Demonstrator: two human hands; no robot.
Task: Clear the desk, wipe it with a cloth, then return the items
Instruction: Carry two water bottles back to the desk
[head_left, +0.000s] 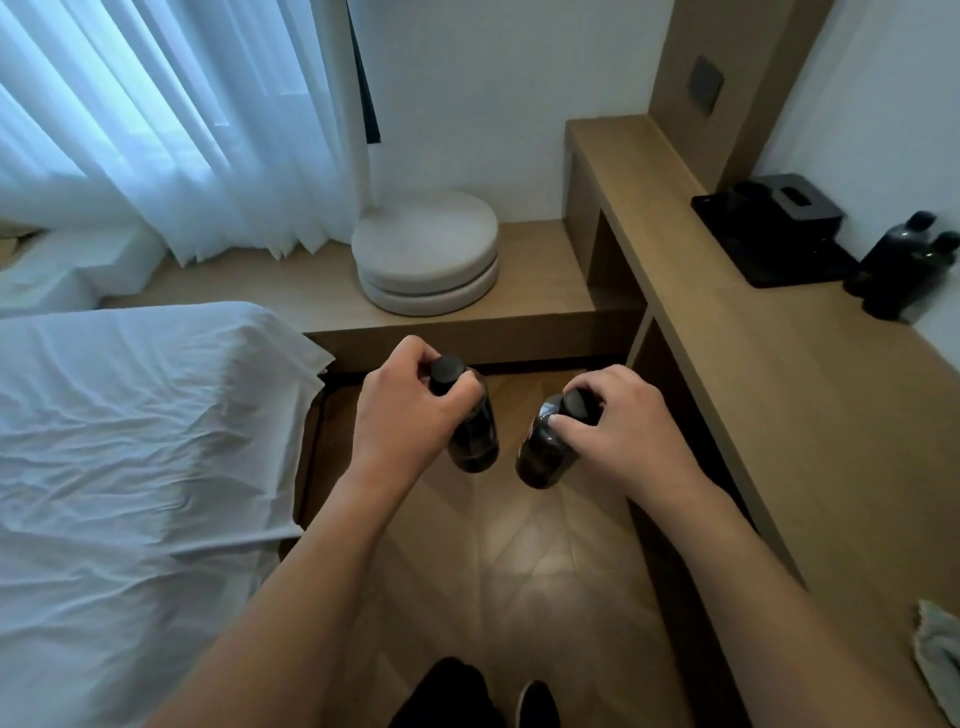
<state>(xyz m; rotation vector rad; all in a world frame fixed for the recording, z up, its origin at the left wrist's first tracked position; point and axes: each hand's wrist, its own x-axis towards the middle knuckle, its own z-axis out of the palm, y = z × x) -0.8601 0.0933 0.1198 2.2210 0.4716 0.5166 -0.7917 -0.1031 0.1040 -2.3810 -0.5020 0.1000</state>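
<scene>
Left hand (402, 410) and right hand (618, 423) are each gripping 1 bottle neck; bottles (475, 436) hanging below the fingers risk slipping

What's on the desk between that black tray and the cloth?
In the head view, only bare desk lies between black tray and cloth; two dark bottles stand beside the tray.

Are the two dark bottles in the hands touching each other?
Apart. The head view shows floor between the left bottle and the right bottle.
</scene>
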